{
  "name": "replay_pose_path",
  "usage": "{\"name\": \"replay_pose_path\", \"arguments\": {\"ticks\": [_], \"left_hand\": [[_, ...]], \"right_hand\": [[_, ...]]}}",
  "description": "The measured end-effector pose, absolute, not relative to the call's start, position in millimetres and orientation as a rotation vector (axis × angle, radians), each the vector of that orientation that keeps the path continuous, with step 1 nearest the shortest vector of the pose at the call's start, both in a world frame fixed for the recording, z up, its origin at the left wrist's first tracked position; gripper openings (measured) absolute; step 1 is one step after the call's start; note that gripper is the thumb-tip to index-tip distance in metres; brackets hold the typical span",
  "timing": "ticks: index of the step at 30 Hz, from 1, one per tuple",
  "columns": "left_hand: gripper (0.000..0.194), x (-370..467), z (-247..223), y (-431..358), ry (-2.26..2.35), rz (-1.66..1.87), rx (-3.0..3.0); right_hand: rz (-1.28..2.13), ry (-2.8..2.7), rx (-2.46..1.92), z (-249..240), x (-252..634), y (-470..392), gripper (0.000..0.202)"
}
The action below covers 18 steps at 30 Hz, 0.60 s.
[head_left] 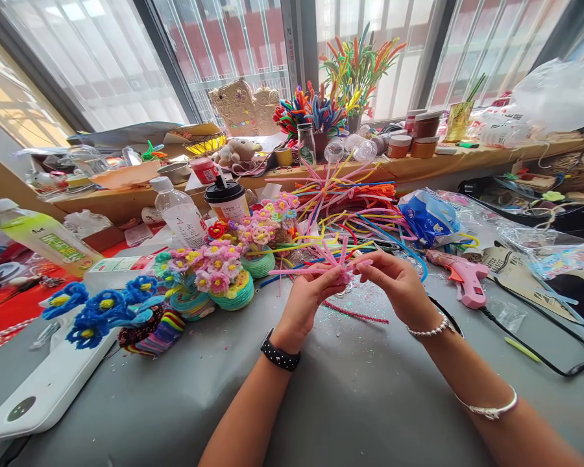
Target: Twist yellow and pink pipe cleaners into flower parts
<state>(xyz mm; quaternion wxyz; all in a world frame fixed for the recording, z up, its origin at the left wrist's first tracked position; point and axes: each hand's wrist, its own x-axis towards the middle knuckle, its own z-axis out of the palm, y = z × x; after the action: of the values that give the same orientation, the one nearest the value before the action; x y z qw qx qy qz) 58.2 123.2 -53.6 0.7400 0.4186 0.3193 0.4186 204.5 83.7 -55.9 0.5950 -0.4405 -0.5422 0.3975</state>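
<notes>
Pink pipe cleaners [340, 256], bent and spreading outward, are held over the middle of the table. My left hand [311, 295] pinches them from the left, thumb on top. From the right, my right hand [389, 279] has thumb and forefinger closed on one pink end. The point where the stems meet is partly hidden by my fingers. Just below lies a red tinsel pipe cleaner [355, 313] among scattered glitter. Behind my hands is a tangled heap of pink, yellow, red and blue pipe cleaners [335, 201].
Pipe-cleaner flower pots [150, 327] stand at left, near a white device [53, 389], a drink bottle [43, 237] and a lidded cup [226, 201]. A pink glue gun [464, 275] with a black cord lies right. Jars and craft materials crowd the windowsill [282, 174].
</notes>
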Motion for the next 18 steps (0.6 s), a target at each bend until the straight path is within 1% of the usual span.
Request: {"name": "replay_pose_path", "arguments": {"ticks": [7,15,18], "left_hand": [[0.012,58.3,-55.7,123.1,0.659,0.971,0.887],[0.012,58.3,-57.7,124.0,0.633,0.978,0.876],[0.012,58.9,-56.7,122.5,0.639,0.968,0.89]], "right_hand": [[1.018,-1.171,-0.931,-57.9,202.2,84.9,0.008],[1.076,-1.093,-0.891,-59.5,198.5,87.7,0.008],[1.105,-1.055,-0.885,-59.1,198.3,88.7,0.011]]}}
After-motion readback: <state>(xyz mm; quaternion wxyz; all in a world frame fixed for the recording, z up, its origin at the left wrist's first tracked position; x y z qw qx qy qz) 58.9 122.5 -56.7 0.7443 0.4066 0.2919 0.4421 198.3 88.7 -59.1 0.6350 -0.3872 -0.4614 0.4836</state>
